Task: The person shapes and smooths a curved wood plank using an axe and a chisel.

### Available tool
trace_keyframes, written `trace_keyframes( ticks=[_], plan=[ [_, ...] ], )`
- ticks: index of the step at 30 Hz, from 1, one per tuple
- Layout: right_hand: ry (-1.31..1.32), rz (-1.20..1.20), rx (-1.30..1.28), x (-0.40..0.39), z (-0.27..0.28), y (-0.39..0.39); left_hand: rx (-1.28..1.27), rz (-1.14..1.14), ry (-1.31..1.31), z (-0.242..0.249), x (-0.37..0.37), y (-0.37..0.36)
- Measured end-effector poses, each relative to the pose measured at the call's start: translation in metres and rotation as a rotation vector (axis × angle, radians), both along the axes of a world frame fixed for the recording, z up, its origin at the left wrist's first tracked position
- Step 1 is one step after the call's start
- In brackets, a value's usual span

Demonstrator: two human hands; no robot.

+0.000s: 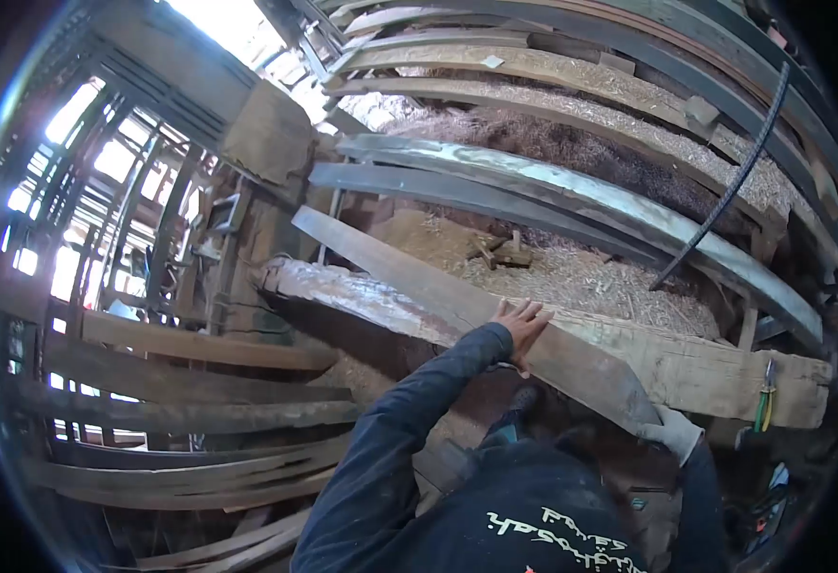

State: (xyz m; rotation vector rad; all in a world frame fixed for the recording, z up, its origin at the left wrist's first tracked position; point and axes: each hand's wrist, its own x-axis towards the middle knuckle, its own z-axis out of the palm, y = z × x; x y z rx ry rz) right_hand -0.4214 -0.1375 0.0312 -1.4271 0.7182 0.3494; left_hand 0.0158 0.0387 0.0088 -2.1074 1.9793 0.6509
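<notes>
A long flat plank [409, 277] lies at a slant over a thick rough timber beam [696, 368]. My left hand [522, 329] is bare and rests on top of the plank near its middle, fingers spread. At the plank's near right end, my right hand [675, 435], in a pale glove, is wrapped around the edge. The thumb side shows; its other fingers are partly hidden. Pliers with green and yellow handles [765, 399] hang at the beam's right end.
Long curved timbers [572, 186] run across beyond the beam, with a dark rod [739, 181] leaning over them. Wood shavings [591, 286] and small wood blocks [507, 256] lie between. More planks [209, 415] are stacked at the left. Tools [773, 506] lie at lower right.
</notes>
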Motion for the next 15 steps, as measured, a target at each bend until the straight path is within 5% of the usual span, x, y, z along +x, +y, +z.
trace_keyframes(
  ticks=[1, 4, 5, 15],
  plan=[
    [0.076, -0.057, 0.136, -0.009, 0.000, 0.005, 0.082, 0.006, 0.007, -0.005, 0.004, -0.006],
    [-0.043, 0.097, -0.487, -0.032, -0.030, 0.008, 0.075, -0.086, 0.042, -0.025, -0.006, -0.012],
    [0.095, -0.001, -0.061, -0.011, 0.008, 0.008, 0.011, -0.005, 0.168, -0.045, 0.002, -0.005],
    [0.137, -0.035, -0.208, -0.015, 0.002, 0.014, -0.061, 0.039, 0.133, -0.008, 0.000, -0.002]
  ],
)
